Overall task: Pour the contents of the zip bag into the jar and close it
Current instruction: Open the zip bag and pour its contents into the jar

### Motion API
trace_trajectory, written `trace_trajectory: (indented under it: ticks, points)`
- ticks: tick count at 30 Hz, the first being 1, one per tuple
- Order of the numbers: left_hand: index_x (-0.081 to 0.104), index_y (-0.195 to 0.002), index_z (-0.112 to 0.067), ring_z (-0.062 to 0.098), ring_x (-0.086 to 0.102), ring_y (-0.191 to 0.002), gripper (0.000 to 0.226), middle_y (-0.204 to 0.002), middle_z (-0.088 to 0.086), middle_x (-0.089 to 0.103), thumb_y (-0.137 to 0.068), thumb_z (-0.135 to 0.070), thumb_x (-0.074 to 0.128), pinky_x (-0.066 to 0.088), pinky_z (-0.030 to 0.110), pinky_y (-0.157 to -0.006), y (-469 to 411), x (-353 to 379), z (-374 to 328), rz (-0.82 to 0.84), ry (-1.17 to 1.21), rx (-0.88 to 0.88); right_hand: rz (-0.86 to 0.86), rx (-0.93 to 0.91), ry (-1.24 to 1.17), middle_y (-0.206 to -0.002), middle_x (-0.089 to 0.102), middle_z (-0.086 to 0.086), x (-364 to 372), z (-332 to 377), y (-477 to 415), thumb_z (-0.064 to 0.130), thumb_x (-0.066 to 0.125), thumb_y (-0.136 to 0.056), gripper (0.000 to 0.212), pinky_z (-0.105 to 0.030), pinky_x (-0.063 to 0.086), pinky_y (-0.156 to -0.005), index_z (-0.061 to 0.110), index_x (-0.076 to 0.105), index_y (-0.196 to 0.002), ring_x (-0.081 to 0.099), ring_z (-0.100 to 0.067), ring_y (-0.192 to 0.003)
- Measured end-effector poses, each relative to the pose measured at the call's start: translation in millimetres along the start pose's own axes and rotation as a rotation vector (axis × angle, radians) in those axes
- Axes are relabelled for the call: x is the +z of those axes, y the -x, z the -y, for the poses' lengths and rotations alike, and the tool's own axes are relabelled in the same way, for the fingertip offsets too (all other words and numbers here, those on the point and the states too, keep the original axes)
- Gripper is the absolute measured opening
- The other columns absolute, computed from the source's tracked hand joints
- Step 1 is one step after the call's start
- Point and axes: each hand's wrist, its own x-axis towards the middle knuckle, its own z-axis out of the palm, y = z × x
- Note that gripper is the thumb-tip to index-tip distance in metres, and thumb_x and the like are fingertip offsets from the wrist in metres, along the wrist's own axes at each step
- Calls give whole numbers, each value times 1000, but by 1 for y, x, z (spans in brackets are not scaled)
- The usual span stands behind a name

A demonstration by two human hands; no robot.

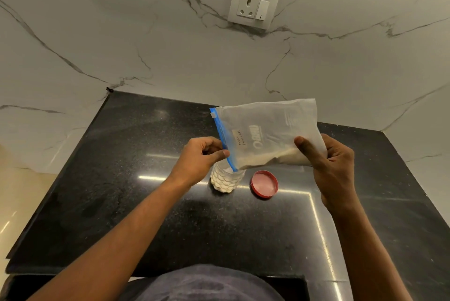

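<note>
A clear zip bag with a blue zip strip and a handwritten label is held tilted above the counter. Pale powder lies along its lower edge, and its lower zip corner sits over the mouth of a clear plastic jar. The jar stands upright, holds white powder and has no lid on. My left hand pinches the zip edge just above the jar. My right hand grips the bag's bottom end, raised to the right. The red lid lies flat on the counter right of the jar.
The jar and lid rest on a black speckled stone counter set against a white marble wall. A wall socket with a switch is mounted high on the wall behind. The counter's left edge drops to a beige floor.
</note>
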Motion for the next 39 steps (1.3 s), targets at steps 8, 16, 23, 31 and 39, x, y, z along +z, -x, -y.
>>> trace_trajectory:
  ticks: [8,16,23,31,39]
  points:
    - [78,-110,-15,10,78,-97,14,-101,-2,82,-96,-14,74,60,24,-88,-2,3,4,12,51,-3,-31,-4,22,-94,71,-14,0,8,1,32,71,-87,16,-32,61,-72,17,71,-90,70,-27,-83]
    - [77,-112,-16,5,77,-96,16,-103,-4,82,-96,-15,74,58,15,-78,-3,6,6,-10,66,7,-46,26,-24,-95,72,-11,-1,12,0,30,72,-87,14,-30,63,-72,18,71,-91,71,-21,-82]
    - [78,-110,-15,4,77,-94,14,-101,-4,81,-96,-13,74,59,14,-78,-4,8,7,-12,86,23,-42,9,8,-95,72,-9,1,13,0,31,72,-87,13,-31,63,-72,18,71,-92,72,-25,-84]
    - [78,-109,-14,8,77,-97,14,-102,-2,82,-96,-13,74,61,20,-83,-5,8,10,-20,93,20,-46,15,-1,-95,72,-11,2,16,-2,32,72,-85,17,-32,63,-72,17,71,-92,72,-27,-84]
    - [78,-111,-11,10,78,-98,15,-104,0,82,-96,-11,74,60,17,-83,-6,7,14,-11,112,31,-59,-4,-5,-92,72,-7,5,16,-1,33,73,-85,15,-31,64,-69,19,70,-91,72,-26,-82]
